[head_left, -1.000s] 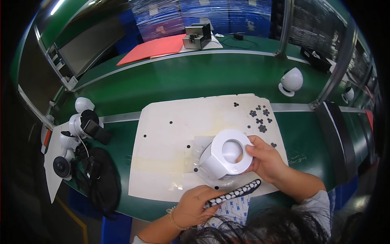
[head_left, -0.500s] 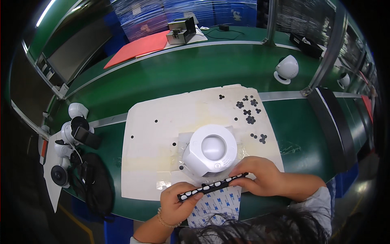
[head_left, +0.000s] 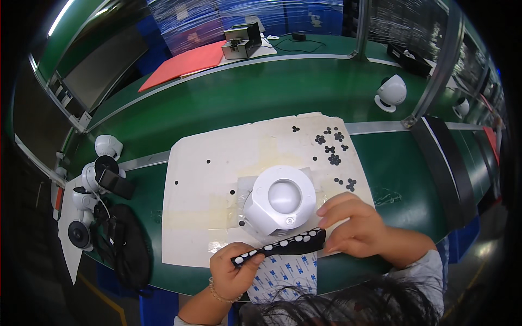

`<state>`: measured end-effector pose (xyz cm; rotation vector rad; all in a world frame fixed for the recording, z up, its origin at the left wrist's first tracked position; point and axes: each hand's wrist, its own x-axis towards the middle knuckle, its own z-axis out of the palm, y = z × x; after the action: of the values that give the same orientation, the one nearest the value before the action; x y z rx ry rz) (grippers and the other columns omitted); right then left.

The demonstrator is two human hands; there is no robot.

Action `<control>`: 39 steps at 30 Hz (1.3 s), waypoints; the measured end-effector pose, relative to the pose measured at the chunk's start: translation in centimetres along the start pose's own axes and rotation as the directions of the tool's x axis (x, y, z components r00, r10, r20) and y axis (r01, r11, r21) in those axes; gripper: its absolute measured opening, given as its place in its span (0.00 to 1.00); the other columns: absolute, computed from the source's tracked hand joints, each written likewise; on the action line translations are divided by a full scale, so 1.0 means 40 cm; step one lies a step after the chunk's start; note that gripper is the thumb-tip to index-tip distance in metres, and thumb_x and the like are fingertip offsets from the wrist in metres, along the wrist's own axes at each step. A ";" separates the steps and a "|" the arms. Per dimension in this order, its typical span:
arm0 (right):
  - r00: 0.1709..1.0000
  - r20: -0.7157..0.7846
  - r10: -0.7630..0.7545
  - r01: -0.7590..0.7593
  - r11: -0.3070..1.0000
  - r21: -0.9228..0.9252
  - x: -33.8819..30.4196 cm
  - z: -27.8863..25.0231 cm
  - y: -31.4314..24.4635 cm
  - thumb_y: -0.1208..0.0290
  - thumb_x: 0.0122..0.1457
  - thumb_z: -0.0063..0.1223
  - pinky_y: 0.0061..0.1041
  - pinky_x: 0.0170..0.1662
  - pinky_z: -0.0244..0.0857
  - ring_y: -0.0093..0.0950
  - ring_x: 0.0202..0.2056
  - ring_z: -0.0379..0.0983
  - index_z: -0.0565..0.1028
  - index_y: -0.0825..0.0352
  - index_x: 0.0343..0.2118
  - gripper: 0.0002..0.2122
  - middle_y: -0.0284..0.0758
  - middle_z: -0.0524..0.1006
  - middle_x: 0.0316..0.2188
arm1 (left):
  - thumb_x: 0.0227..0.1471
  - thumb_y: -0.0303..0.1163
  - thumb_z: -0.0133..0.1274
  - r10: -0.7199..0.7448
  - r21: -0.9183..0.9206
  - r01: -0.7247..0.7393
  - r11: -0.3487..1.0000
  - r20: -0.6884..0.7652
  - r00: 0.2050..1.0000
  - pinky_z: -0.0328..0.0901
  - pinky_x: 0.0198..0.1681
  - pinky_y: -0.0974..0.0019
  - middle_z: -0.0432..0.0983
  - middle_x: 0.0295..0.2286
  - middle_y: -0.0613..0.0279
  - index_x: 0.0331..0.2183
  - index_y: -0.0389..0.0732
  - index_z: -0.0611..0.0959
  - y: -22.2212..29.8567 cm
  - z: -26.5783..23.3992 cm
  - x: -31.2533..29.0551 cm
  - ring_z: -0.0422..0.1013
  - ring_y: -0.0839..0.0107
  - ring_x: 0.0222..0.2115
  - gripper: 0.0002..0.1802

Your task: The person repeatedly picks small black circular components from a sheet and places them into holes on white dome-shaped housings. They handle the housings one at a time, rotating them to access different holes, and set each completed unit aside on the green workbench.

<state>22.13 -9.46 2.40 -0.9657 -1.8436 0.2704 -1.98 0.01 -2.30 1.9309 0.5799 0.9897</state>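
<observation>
My left hand (head_left: 235, 270) grips the left end of a black strip with rows of white round spots (head_left: 288, 246), thumb on the near side. The strip slants up to the right and bows downward along its lower edge. My right hand (head_left: 356, 225) is beside its right end, fingers curled but apart, with a gap between thumb and forefinger. I cannot tell whether the thumb touches the strip. Below the strip shows a white sheet with blue print (head_left: 284, 277). Just beyond it, a white round camera housing (head_left: 255, 204) lies on clear plastic, its ring-shaped base facing up.
A pale board (head_left: 201, 217) covers the middle of the green table (head_left: 138, 201). Several small black round pads (head_left: 334, 160) lie in clusters at its right. White cameras (head_left: 89, 176) and a black pouch (head_left: 130, 250) sit left. Another white camera (head_left: 391, 91) stands far right.
My right hand has come off the strip's right end, moved up slightly and spread its fingers. The strip has turned to show more of its black face. My left hand keeps its hold.
</observation>
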 end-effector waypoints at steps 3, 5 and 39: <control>0.981 -0.079 0.175 -0.174 0.984 0.025 -0.001 0.004 -0.010 0.75 0.43 0.59 0.29 0.42 0.60 0.31 0.40 0.68 0.74 0.61 0.34 0.12 0.31 0.73 0.33 | 0.38 0.21 0.58 0.011 -0.002 -0.011 1.000 -0.007 1.000 0.64 0.23 0.71 0.74 0.20 0.53 0.25 0.32 0.75 0.000 -0.001 0.001 0.70 0.68 0.18 0.08; 0.991 0.046 0.126 -0.113 0.970 -0.217 -0.005 0.000 -0.006 0.75 0.43 0.59 0.29 0.40 0.60 0.30 0.39 0.68 0.72 0.61 0.35 0.13 0.31 0.73 0.33 | 0.39 0.21 0.58 0.017 -0.003 -0.017 1.000 -0.007 1.000 0.64 0.23 0.71 0.74 0.20 0.53 0.25 0.32 0.75 0.002 0.001 0.004 0.70 0.68 0.19 0.08; 0.899 -0.040 0.436 -0.381 0.825 0.418 0.136 0.043 0.090 0.86 0.51 0.44 0.20 0.40 0.63 0.21 0.35 0.67 0.50 0.64 0.55 0.28 0.42 0.60 0.45 | 0.23 0.24 0.52 0.387 0.438 -0.456 0.775 0.241 0.890 0.59 0.17 0.72 0.70 0.45 0.56 0.27 0.41 0.80 -0.007 0.014 0.013 0.64 0.72 0.13 0.18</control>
<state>21.44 -2.77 3.17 -1.0484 -1.3635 0.7983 -1.22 0.25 -2.52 2.6454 0.3294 1.0368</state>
